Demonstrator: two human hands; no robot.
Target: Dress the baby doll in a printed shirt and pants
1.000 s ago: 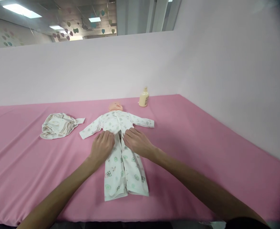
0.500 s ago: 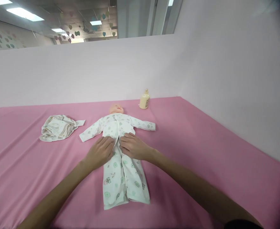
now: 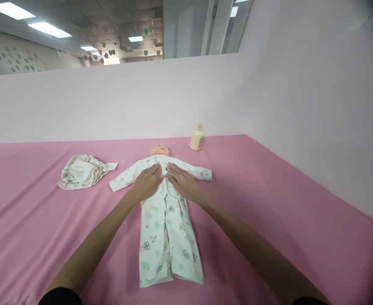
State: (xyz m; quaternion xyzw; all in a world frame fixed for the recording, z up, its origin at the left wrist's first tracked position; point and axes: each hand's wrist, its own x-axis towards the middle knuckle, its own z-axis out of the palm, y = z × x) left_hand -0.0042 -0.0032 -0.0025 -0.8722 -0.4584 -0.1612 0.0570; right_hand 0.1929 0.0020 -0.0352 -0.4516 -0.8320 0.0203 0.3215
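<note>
A baby doll (image 3: 159, 150) lies on its back, dressed in a white romper (image 3: 153, 239) printed with green and grey figures. Both sleeves are spread out sideways, and the legs point towards me. My left hand (image 3: 148, 182) rests on the left side of the chest, its fingers stretched out over the cloth. Opposite it, my right hand (image 3: 183, 182) lies with fingers extended on the right side of the chest. Between the fingertips runs the front seam. Part of the romper's upper front is hidden beneath the hands; the thumbs are hard to make out.
A crumpled white printed garment (image 3: 84, 173) lies to the left on the pink sheet (image 3: 256, 237). Behind the doll, to the right, stands a pale yellow pump bottle (image 3: 197, 139). White walls (image 3: 125, 106) border the surface at the back and right.
Both hands have moved up from the romper's waist to its chest. Their fingers, bent at the front opening before, now lie flatter. The waist opening looks more closed. The view has tilted slightly.
</note>
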